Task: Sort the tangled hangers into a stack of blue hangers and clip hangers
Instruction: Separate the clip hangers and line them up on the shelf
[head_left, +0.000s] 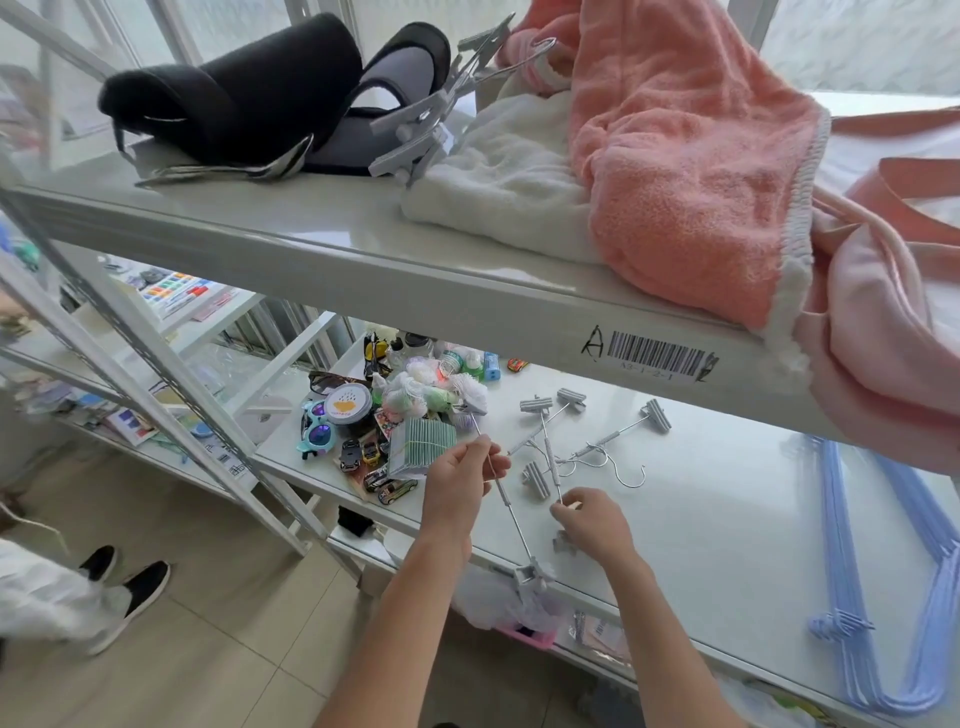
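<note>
Left hand (460, 480) pinches the rod of one clip hanger (511, 519), held out over the shelf's (727, 545) front edge to draw it clear. Right hand (592, 525) pinches a rod in the tangle (576, 452) mid-shelf, steadying it. Blue hangers (883, 597) stacked at right end.

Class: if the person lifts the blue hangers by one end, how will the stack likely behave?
The blue hangers look thin, so probably light and a bit springy. Nested loosely on the smooth shelf, they may slide or fan apart. Their hooked ends could snag each other.
</note>
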